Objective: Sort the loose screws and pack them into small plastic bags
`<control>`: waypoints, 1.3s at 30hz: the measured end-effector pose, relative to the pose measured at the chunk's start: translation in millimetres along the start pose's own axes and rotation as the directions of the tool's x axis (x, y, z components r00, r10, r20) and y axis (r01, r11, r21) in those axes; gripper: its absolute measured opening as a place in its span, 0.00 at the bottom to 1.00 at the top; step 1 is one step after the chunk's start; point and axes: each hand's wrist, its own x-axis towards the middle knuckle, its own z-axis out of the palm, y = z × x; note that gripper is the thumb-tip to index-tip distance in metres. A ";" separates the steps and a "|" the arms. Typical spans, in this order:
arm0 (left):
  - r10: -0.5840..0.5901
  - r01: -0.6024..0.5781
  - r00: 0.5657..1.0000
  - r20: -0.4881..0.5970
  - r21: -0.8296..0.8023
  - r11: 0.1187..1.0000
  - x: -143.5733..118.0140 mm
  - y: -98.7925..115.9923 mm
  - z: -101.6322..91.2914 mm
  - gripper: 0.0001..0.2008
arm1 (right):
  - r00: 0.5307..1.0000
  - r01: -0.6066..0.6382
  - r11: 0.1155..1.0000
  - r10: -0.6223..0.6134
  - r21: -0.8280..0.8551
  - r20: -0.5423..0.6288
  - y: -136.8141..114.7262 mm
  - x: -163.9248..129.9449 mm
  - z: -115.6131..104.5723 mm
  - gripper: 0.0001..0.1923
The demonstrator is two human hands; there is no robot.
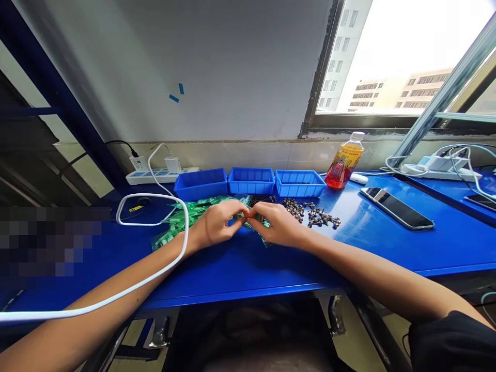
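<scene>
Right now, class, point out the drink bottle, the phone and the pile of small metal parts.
drink bottle [344, 164], head view, on its label.
phone [397, 208], head view, middle of its screen.
pile of small metal parts [313, 213], head view, middle of the pile.

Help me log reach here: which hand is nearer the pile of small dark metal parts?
Right. The right hand sits just left of the pile of dark metal parts; the left hand is farther left, over the green bags.
</scene>
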 end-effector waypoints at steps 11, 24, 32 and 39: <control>0.005 -0.005 1.000 0.007 -0.008 1.000 0.0 1.6 -0.9 0.07 | 1.000 0.000 1.000 0.000 -0.008 0.013 -0.6 0.6 -1.0 0.04; -0.046 0.045 0.998 0.035 0.016 0.999 1.0 3.9 -3.0 0.07 | 1.000 -0.005 1.000 0.006 -0.024 0.024 0.1 0.7 -0.1 0.05; -0.139 0.139 0.990 0.007 0.050 0.989 1.3 6.7 -2.5 0.06 | 1.000 0.000 0.999 0.001 -0.036 0.017 1.2 1.6 -0.9 0.02; -0.145 0.146 0.989 0.025 -0.040 0.989 1.8 5.3 -3.8 0.07 | 1.000 0.017 1.000 -0.017 -0.025 0.013 3.8 1.0 -0.1 0.01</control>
